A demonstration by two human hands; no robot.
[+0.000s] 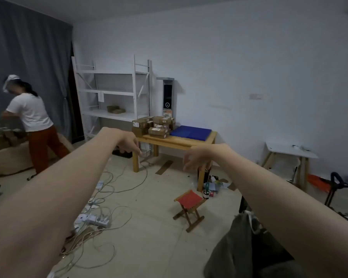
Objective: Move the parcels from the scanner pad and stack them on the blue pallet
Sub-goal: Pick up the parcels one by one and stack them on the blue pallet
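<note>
**Here, both hands raised and holding nothing, parcels on the far worktop**

Both bare forearms are stretched forward from the lower corners of the view. The left hand [130, 144] is held palm down with the wrist dropped, its fingers loosely curled and pointing downward; nothing is gripped in it. The right hand [195, 158] is likewise hung from a bent wrist, fingers relaxed and slightly spread, and nothing is held. Both hands are seen well apart from the worktop, which stands across the room.

At the far left a person [31, 119] in a white shirt and red trousers is seen bent toward a heap of brown boxes before a grey-blue curtain [28, 57]. A tangle of cables and a white power strip [97, 220] is spread on the floor. White metal shelving [113, 93] is set against the back wall, with a few small things on a lower shelf. Beside it a tall grey scanner column [167, 96] is stood at the back of the wooden worktop [179, 142]. The parcels [154, 126], brown cartons with labels, are piled on the left half of the worktop; the pad beneath them cannot be made out. The blue pallet [191, 132] is laid just beside them on the right half, bare on top. A small red folding stool [189, 207] is placed on the floor nearer the camera, and a white side table [289, 150] is seen at the right wall.
</note>
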